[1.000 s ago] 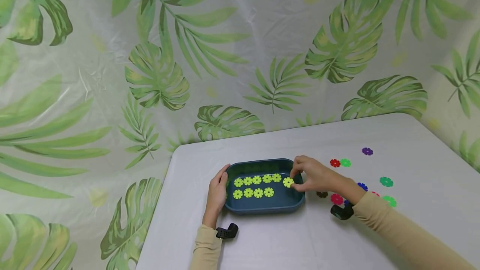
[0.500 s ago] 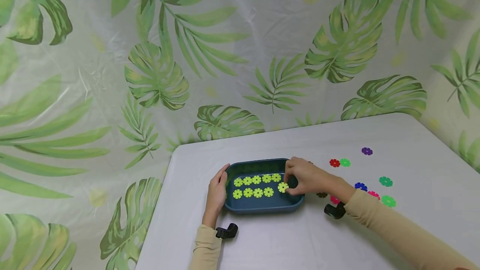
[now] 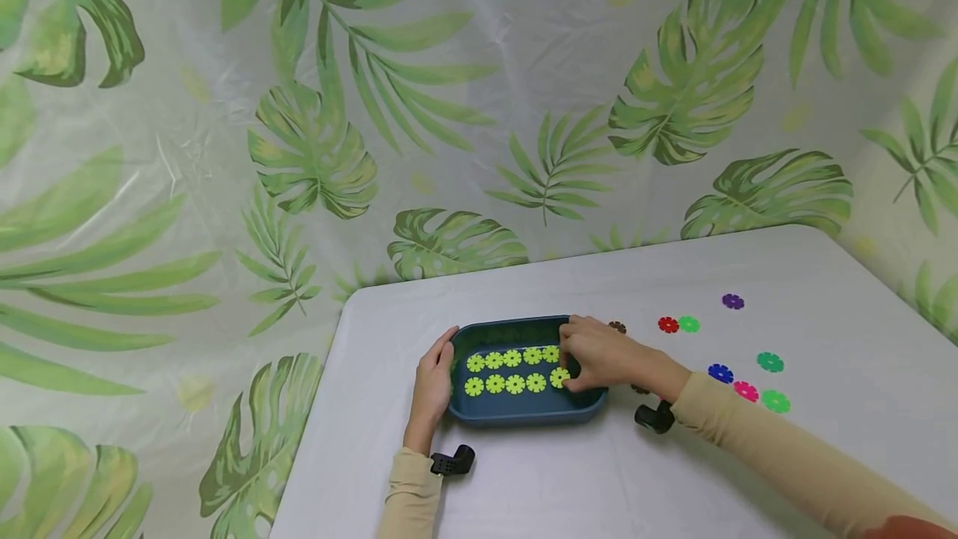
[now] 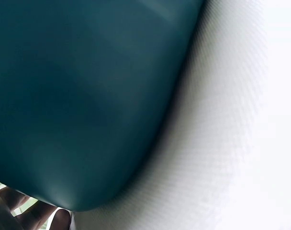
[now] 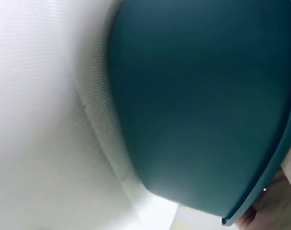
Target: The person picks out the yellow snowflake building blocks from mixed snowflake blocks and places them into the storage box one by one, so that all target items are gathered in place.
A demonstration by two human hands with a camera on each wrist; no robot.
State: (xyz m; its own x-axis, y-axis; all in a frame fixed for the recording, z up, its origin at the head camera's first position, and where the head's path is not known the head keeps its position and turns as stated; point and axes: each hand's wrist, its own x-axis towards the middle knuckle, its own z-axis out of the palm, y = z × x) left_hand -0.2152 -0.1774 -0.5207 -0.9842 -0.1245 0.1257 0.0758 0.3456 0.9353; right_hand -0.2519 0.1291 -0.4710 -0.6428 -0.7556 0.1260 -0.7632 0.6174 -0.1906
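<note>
A dark blue oblong tray (image 3: 516,420) stands on the table, with two rows of yellow-green flower-shaped plastic discs (image 3: 516,384) on its floor. My left hand (image 3: 432,381) holds the tray's left end, thumb at the rim; in the left wrist view its fingers (image 4: 38,214) show past the tray's edge. Over the right end reaches my right hand (image 3: 602,352). Between thumb and fingers it pinches a yellow-green flower-shaped disc (image 3: 558,377), low in the tray at the right end of the nearer row. In the right wrist view the tray wall (image 5: 198,105) hides most of that hand.
Loose flower-shaped discs lie right of the tray: purple (image 3: 733,301), red (image 3: 669,324), blue (image 3: 721,373), pink (image 3: 745,391) and several green ones (image 3: 776,401). Brown discs (image 3: 617,327) lie partly behind the right hand. A leaf-patterned curtain (image 3: 449,106) hangs behind the white table (image 3: 539,481).
My right hand has moved left and slightly down in the tray, bringing the pinched disc to the end of the nearer row. The left hand keeps its place on the tray.
</note>
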